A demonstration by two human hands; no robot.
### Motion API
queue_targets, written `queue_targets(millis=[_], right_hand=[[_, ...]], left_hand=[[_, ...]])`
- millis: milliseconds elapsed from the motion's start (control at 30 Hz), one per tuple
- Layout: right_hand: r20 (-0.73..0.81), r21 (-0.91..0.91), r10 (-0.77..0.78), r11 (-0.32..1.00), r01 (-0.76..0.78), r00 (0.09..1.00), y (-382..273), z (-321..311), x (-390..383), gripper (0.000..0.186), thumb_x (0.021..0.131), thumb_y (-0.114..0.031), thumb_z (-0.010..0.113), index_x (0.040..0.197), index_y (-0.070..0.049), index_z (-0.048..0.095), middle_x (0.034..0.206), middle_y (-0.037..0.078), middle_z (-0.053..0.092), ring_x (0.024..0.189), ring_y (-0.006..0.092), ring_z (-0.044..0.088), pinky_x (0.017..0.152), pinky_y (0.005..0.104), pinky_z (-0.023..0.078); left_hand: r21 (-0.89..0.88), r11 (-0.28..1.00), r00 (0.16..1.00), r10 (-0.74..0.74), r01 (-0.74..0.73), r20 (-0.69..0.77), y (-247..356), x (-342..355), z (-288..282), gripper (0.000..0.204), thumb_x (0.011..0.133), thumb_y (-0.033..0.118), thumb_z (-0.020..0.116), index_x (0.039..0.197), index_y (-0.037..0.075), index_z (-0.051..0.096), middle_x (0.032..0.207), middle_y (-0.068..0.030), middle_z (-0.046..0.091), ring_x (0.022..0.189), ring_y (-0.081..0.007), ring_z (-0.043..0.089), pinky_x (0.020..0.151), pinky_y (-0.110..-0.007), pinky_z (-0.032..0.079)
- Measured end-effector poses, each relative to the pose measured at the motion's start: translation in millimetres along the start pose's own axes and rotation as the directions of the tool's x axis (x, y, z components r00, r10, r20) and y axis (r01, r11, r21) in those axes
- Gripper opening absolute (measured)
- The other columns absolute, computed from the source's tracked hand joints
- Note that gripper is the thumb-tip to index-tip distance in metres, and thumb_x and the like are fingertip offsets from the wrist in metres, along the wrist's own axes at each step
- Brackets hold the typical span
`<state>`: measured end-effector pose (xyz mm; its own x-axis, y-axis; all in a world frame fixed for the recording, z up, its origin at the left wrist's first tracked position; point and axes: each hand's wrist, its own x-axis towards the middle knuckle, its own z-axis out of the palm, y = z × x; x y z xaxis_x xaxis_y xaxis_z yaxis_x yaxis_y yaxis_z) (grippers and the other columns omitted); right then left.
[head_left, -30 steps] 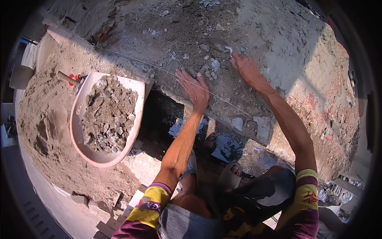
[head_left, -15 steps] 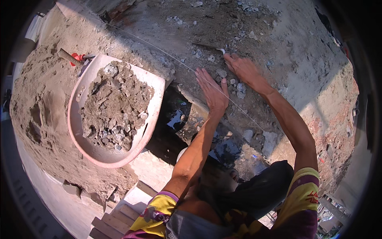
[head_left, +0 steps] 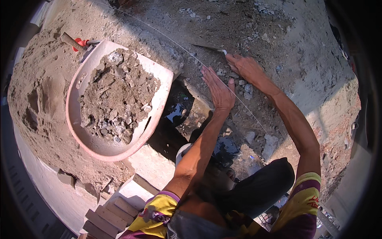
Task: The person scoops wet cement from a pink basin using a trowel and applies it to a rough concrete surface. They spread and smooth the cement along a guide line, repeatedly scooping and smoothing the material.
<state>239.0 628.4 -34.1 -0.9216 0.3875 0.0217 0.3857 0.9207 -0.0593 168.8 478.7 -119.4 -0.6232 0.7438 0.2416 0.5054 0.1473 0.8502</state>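
Note:
My left hand (head_left: 219, 91) lies palm down with fingers stretched out, low over the rubbly ground. A thin taut white string (head_left: 167, 37) crosses at its fingers. To its right and a little farther off, my right hand (head_left: 247, 68) is closed round the handle of a trowel (head_left: 209, 47). The handle is mostly hidden in my grip; the thin blade points left, low over the soil. Small broken stones (head_left: 248, 91) lie between and beside my hands.
A large pinkish-white scoop-shaped pan (head_left: 95, 148) full of soil and rubble stands at left. A red-marked tool with a wooden handle (head_left: 71, 40) rests behind it. Below my left arm is a dark wet pit (head_left: 175, 113). Bricks (head_left: 109, 217) are stacked at lower left.
The view has shifted slightly, so the pan sits a little higher. My right hand and the trowel have edged left over the ground. My left hand stays flat by the string.

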Motion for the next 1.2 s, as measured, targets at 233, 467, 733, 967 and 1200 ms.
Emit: queue_targets(millis=[233, 467, 733, 967, 1200], right_hand=[[0.109, -0.086, 0.144, 0.987, -0.135, 0.984, 15, -38, -27, 0.026, 0.102, -0.023, 0.059, 0.123, -0.010, 0.049, 0.110, 0.018, 0.065, 0.079, 0.0412, 0.071, 0.063, 0.0507, 0.058], [0.162, 0.030, 0.248, 0.966, -0.256, 0.955, -21, -29, -101, 0.025, 0.105, -0.028, 0.055, 0.121, -0.010, 0.050, 0.106, 0.021, 0.066, 0.080, 0.0439, 0.069, 0.065, 0.0530, 0.057], [0.067, 0.067, 0.452, 0.887, -0.456, 0.889, -50, -13, -156, 0.024, 0.106, -0.027, 0.055, 0.121, -0.010, 0.048, 0.104, 0.023, 0.068, 0.083, 0.0473, 0.068, 0.066, 0.0552, 0.056], [0.131, 0.092, 0.672, 0.724, -0.683, 0.729, -49, -14, -190, 0.032, 0.103, -0.030, 0.061, 0.123, -0.006, 0.051, 0.092, 0.026, 0.068, 0.085, 0.0483, 0.068, 0.068, 0.0566, 0.054], [0.413, 0.574, 0.840, 0.059, -0.817, 0.351, -62, -20, -236, 0.050, 0.104, -0.042, 0.059, 0.135, -0.003, 0.057, 0.094, 0.021, 0.074, 0.078, 0.0405, 0.071, 0.071, 0.0478, 0.054]], left_hand=[[-0.060, 0.998, 0.997, -0.011, 0.006, -0.079, 1, -2, -5, 0.086, 0.108, 0.043, 0.041, 0.159, -0.014, 0.000, 0.167, -0.0360, -0.002, 0.156, -0.0509, -0.002, 0.126, -0.060, 0.000], [0.077, 0.997, 1.000, 0.004, -0.002, -0.030, -4, 1, -7, 0.078, 0.109, 0.038, 0.041, 0.160, -0.012, 0.008, 0.167, -0.0346, 0.006, 0.157, -0.0484, 0.003, 0.127, -0.059, 0.002], [0.051, 0.998, 0.999, 0.034, -0.032, -0.038, 3, -1, -8, 0.070, 0.109, 0.038, 0.039, 0.159, -0.008, 0.021, 0.166, -0.0306, 0.017, 0.157, -0.0469, 0.008, 0.127, -0.060, 0.004], [0.048, 0.996, 0.995, 0.075, -0.072, -0.060, 3, 7, -2, 0.062, 0.110, 0.038, 0.038, 0.156, -0.003, 0.034, 0.164, -0.0307, 0.022, 0.156, -0.0477, 0.010, 0.126, -0.062, 0.003], [0.112, 0.982, 0.986, 0.160, -0.153, -0.052, -18, 16, -20, 0.055, 0.111, 0.039, 0.037, 0.151, 0.003, 0.046, 0.163, -0.0294, 0.027, 0.155, -0.0470, 0.017, 0.125, -0.064, 0.004]])
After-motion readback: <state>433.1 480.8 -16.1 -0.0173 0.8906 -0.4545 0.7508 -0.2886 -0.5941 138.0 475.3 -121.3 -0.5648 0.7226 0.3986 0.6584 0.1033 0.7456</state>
